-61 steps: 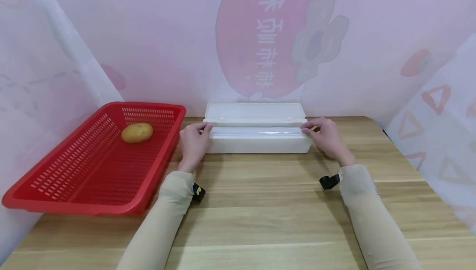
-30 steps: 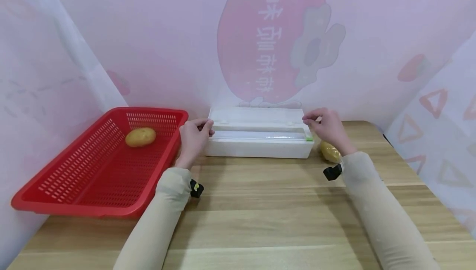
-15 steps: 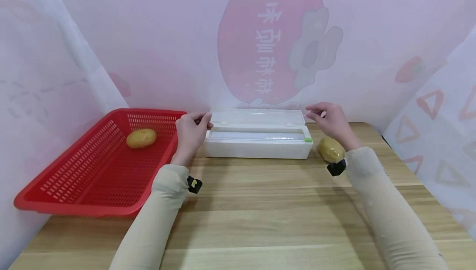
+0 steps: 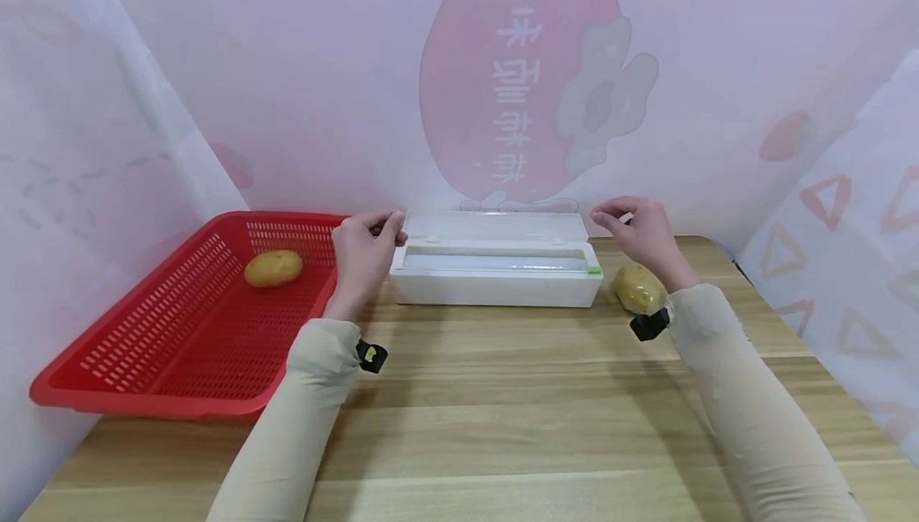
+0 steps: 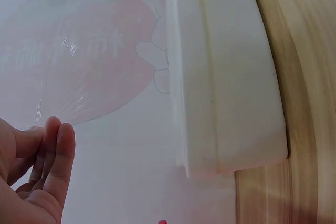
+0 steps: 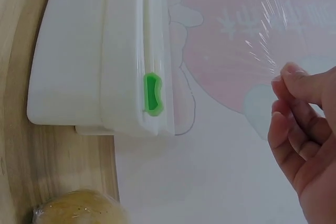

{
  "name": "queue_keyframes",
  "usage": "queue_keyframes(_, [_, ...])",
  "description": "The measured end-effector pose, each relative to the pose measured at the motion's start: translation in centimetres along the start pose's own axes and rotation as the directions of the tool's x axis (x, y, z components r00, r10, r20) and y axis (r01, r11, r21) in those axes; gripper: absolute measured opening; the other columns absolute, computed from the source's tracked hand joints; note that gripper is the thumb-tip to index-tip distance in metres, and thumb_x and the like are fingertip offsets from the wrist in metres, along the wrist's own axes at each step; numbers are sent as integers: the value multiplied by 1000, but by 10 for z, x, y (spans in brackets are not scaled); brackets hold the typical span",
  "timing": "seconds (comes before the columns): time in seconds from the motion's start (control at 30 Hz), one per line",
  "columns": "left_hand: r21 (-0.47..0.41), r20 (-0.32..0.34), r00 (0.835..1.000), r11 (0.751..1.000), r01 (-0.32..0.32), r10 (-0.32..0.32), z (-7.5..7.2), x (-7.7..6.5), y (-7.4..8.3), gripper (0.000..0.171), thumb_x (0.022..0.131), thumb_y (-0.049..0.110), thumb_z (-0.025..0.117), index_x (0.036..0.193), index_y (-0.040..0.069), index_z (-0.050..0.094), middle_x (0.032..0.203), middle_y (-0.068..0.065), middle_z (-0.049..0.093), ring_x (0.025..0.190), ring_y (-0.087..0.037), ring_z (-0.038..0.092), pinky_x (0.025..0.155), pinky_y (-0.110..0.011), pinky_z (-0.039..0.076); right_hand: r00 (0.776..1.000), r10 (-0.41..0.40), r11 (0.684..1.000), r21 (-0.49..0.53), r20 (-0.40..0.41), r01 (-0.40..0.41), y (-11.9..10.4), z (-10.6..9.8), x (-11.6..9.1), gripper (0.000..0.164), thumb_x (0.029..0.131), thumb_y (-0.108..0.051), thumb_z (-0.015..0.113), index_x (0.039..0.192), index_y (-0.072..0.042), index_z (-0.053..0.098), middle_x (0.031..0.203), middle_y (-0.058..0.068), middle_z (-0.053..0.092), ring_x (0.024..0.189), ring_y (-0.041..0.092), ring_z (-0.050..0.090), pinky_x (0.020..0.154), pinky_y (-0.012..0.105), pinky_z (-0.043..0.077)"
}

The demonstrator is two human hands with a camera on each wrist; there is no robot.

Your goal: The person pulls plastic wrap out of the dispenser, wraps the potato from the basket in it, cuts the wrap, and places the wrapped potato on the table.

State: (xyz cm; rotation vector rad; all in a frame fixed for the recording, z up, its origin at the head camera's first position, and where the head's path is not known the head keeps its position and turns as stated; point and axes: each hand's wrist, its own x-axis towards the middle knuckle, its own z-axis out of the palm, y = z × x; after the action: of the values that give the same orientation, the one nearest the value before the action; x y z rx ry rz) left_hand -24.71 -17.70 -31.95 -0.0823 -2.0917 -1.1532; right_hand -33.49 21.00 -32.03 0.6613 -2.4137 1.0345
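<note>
Between thumb and fingers, my left hand [image 4: 364,255] pinches one corner of clear cling film [image 5: 81,100]. My right hand [image 4: 639,235] pinches the film at the other end. The sheet shows only as glints and creases running from the fingertips in both wrist views. Both hands are raised at the two ends of a long white cling film dispenser box [image 4: 495,290], whose lid [image 4: 495,225] stands up at the back. A film roll [image 4: 495,262] lies inside. A green slide cutter [image 6: 153,94] sits at the right end of its front edge.
A potato wrapped in film [image 4: 637,289] lies right of the box, beneath my right wrist. On the left stands a red perforated basket [image 4: 179,406] with a bare potato [image 4: 274,268] in it. A patterned backdrop [image 4: 345,91] rises behind the wooden table [image 4: 517,426].
From the box's front edge, both hands have risen and spread slightly apart with the film pinched between them. The green cutter and the wrapped potato have come into view.
</note>
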Motion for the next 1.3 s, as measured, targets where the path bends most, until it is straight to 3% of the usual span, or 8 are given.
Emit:
queue_keyframes(0.23, [-31,7,1000,999,17,-17,-2,5,3,19,96,16,65,99,0,76,75,-7,70,66,-17,66,63,-22,53,996,-39,999,-1,-76,39,-6,-1,3,13,93,-13,70,98,-3,75,91,9,72,79,18,58,66,22,45])
queue_keyframes(0.5, [-34,-23,998,998,-54,54,-4,14,8,22,96,14,65,81,1,75,70,-6,67,63,-15,64,60,-20,52,989,-85,996,-16,-120,84,-13,-10,10,11,92,-11,71,95,-2,76,89,10,72,75,17,59,64,19,45])
queue_keyframes(0.73, [-38,-17,997,996,-75,74,-9,18,17,17,96,14,66,94,1,77,75,-8,70,66,-16,66,60,-19,50,982,-116,993,-30,-152,113,-20,-18,12,11,92,-11,71,94,-2,77,90,9,73,73,15,58,64,17,44])
queue_keyframes(0.97, [-42,-6,998,997,-64,64,-16,24,28,21,97,17,65,100,0,76,77,-11,71,68,-17,67,61,-19,51,956,-202,979,-34,-214,200,-30,-26,16,8,90,-7,73,92,-1,77,87,9,73,71,6,57,62,15,44])
queue_keyframes(1.3, [-39,-5,989,988,-147,147,-25,37,34,21,96,17,65,98,-1,75,76,-10,71,67,-15,67,66,-20,53,933,-246,969,-29,-262,247,-44,-36,25,8,88,-6,75,91,1,77,86,9,73,70,-1,56,62,16,44])
